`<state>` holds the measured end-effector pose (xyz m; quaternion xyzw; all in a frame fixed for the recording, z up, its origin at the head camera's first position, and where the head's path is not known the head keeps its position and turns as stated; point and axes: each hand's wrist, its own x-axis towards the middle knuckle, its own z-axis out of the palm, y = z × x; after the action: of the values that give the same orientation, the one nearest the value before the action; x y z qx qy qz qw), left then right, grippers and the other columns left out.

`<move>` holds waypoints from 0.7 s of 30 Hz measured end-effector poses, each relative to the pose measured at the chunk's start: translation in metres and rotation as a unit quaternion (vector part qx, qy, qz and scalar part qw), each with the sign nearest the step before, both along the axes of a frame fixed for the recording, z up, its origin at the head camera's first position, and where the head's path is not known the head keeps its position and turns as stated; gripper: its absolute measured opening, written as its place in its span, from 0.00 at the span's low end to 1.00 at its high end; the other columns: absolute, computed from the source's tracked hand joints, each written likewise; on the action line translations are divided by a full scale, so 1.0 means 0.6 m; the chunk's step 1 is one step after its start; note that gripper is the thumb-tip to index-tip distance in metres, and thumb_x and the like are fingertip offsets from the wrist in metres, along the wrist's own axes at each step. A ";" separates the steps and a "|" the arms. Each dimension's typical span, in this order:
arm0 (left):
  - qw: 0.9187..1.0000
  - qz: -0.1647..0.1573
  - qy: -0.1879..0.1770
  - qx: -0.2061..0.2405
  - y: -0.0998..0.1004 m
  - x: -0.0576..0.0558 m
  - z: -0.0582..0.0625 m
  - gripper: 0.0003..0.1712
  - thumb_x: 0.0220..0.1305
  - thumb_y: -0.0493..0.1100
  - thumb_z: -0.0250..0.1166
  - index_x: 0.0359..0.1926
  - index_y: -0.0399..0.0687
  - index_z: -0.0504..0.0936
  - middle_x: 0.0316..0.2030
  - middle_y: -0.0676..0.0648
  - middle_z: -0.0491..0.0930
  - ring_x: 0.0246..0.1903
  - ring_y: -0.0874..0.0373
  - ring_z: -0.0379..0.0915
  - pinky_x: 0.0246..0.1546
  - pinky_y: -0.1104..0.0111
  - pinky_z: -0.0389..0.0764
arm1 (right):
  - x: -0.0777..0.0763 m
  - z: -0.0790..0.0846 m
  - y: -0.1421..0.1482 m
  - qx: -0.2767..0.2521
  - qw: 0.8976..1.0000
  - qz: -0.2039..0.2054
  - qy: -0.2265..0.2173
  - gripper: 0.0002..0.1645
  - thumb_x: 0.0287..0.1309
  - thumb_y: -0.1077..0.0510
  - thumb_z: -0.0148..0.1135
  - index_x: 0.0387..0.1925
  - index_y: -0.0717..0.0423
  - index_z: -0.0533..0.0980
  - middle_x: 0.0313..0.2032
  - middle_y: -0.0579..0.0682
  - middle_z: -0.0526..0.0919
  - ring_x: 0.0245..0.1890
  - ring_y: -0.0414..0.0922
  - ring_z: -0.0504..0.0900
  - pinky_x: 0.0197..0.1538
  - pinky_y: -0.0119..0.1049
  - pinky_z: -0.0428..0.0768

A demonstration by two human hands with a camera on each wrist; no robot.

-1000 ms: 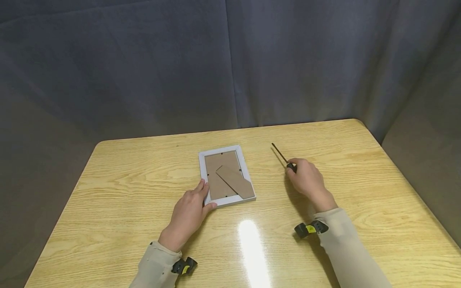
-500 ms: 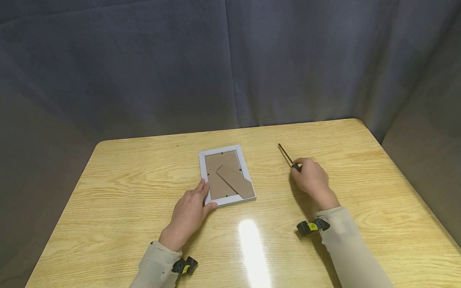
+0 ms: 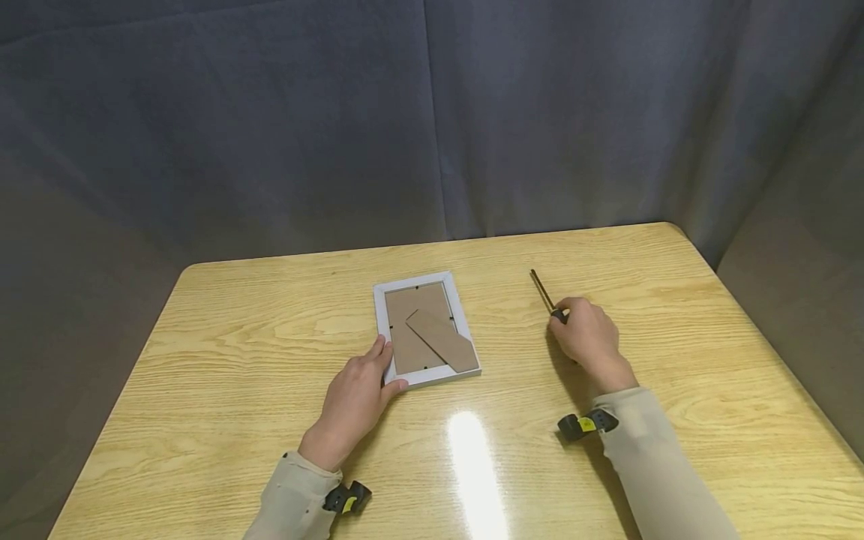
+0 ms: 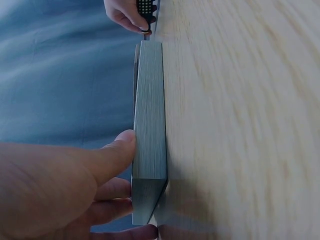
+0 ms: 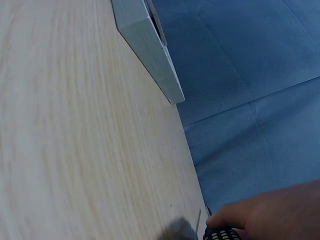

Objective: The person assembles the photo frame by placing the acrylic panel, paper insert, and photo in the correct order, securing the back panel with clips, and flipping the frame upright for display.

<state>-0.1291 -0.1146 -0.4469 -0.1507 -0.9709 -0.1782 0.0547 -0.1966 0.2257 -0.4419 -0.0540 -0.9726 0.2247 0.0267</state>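
Note:
A picture frame [image 3: 408, 346] with a pale rim lies back side up on the table, its brown backing and slanted stand flap [image 3: 445, 341] showing. Several small dark tabs sit along the backing's edges. My left hand [image 3: 354, 397] holds the near left corner, thumb at the near edge and fingers along the left side; the left wrist view shows the thumb [image 4: 120, 145] against the frame's side [image 4: 150, 110]. To the right, my right hand [image 3: 589, 337] grips a screwdriver [image 3: 543, 291] by its black handle. The shaft points away from me, apart from the frame. Most of the handle is hidden.
The wooden table [image 3: 223, 360] has rounded far corners. A dark grey curtain [image 3: 270, 150] hangs behind it and on both sides. Each wrist wears a black camera [image 3: 577, 427], and glare lies on the near middle of the tabletop.
My right hand has shifted slightly right with the screwdriver, whose tip has swung to the right. The left hand and the picture frame have stayed in place.

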 end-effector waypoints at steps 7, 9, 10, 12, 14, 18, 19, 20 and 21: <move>1.000 0.000 0.003 -0.001 0.000 0.000 0.000 0.39 0.56 0.55 0.64 0.62 0.35 0.71 0.64 0.35 0.66 0.50 0.38 0.74 0.44 0.52 0.78 | 0.000 -0.004 -0.001 -0.003 1.000 -0.001 0.008 0.22 0.57 0.57 0.54 0.51 0.64 0.77 0.44 0.66 0.81 0.32 0.54 0.77 0.28 0.43 0.73; 1.000 -0.001 0.003 0.000 0.000 0.000 0.000 0.39 0.56 0.55 0.64 0.62 0.35 0.71 0.64 0.35 0.66 0.50 0.38 0.74 0.44 0.52 0.78 | 0.000 -0.004 -0.001 -0.003 1.000 -0.002 0.009 0.22 0.57 0.57 0.54 0.50 0.65 0.77 0.45 0.66 0.80 0.34 0.55 0.77 0.30 0.44 0.74; 1.000 0.000 0.003 0.000 0.000 0.000 0.000 0.39 0.56 0.55 0.64 0.62 0.35 0.71 0.64 0.35 0.66 0.50 0.38 0.74 0.44 0.52 0.78 | 0.001 -0.004 -0.001 -0.002 1.000 -0.003 0.008 0.22 0.57 0.57 0.54 0.50 0.65 0.77 0.45 0.66 0.80 0.34 0.55 0.77 0.30 0.45 0.74; 1.000 0.000 0.002 0.001 0.000 0.000 0.000 0.39 0.56 0.55 0.64 0.62 0.35 0.71 0.64 0.35 0.66 0.50 0.38 0.74 0.44 0.52 0.78 | 0.001 -0.004 0.000 0.001 1.000 -0.005 0.003 0.22 0.57 0.57 0.54 0.51 0.64 0.77 0.46 0.66 0.80 0.34 0.55 0.78 0.30 0.46 0.74; 1.000 0.000 0.002 0.001 0.000 0.000 0.000 0.39 0.56 0.55 0.64 0.62 0.35 0.71 0.64 0.35 0.66 0.51 0.39 0.74 0.44 0.52 0.78 | 0.001 -0.005 0.000 0.004 1.000 -0.008 -0.002 0.22 0.57 0.56 0.54 0.51 0.63 0.76 0.45 0.65 0.80 0.33 0.55 0.78 0.29 0.46 0.74; 1.000 0.000 0.002 0.001 0.000 0.000 -0.001 0.39 0.56 0.55 0.64 0.62 0.35 0.71 0.64 0.35 0.66 0.51 0.39 0.73 0.44 0.52 0.78 | 0.001 -0.009 0.000 0.010 1.000 -0.010 -0.006 0.21 0.56 0.55 0.54 0.50 0.61 0.76 0.43 0.64 0.81 0.31 0.53 0.77 0.29 0.45 0.73; 1.000 -0.001 0.002 0.001 0.000 0.001 -0.001 0.39 0.56 0.55 0.63 0.62 0.35 0.71 0.64 0.35 0.66 0.51 0.39 0.74 0.44 0.52 0.78 | 0.000 -0.010 0.000 0.011 1.000 -0.010 -0.005 0.21 0.56 0.55 0.55 0.50 0.61 0.76 0.42 0.64 0.82 0.31 0.53 0.77 0.28 0.45 0.73; 1.000 -0.001 0.002 0.001 -0.001 0.001 -0.001 0.39 0.56 0.55 0.64 0.62 0.35 0.71 0.64 0.35 0.66 0.50 0.39 0.74 0.43 0.52 0.78 | 0.000 -0.011 0.000 0.012 1.000 -0.010 -0.005 0.21 0.56 0.55 0.55 0.50 0.61 0.76 0.42 0.63 0.82 0.31 0.53 0.77 0.28 0.45 0.73; 1.000 -0.001 0.003 0.002 -0.001 0.000 -0.001 0.39 0.56 0.55 0.64 0.62 0.35 0.71 0.64 0.35 0.66 0.50 0.39 0.74 0.43 0.52 0.78 | 0.000 -0.011 0.000 0.012 1.000 -0.009 -0.005 0.21 0.56 0.55 0.55 0.49 0.60 0.76 0.41 0.63 0.82 0.31 0.53 0.78 0.28 0.45 0.73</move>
<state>-0.1288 -0.1150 -0.4476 -0.1518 -0.9703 -0.1795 0.0572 -0.1965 0.2257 -0.4488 -0.0639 -0.9748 0.2122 0.0247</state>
